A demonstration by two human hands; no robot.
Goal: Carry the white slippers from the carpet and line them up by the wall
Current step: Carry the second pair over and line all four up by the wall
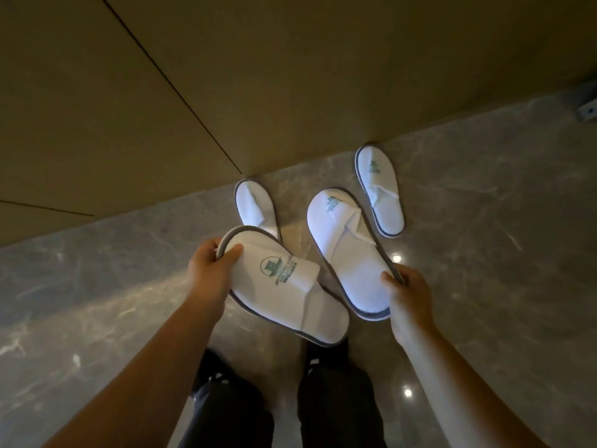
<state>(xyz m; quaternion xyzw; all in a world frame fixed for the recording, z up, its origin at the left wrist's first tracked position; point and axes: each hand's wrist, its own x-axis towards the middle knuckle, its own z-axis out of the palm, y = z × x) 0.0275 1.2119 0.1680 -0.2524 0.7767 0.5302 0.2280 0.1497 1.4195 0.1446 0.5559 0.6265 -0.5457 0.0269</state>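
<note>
Two white slippers lie on the marble floor with their toes against the tan wall (pixel 290 79): one on the left (pixel 253 206), partly hidden, and one on the right (pixel 381 189). My left hand (pixel 210 266) grips the toe end of a third white slipper (pixel 290 286) with a green logo, held above the floor. My right hand (pixel 408 292) pinches the heel edge of a fourth slipper (pixel 349 250), raised between the two on the floor and pointing toward the wall.
Glossy grey marble floor (pixel 484 237) runs along the wall. My dark trouser legs and shoes (pixel 329 399) stand just behind the slippers. A small metal fitting (pixel 586 111) sits at the wall's base far right.
</note>
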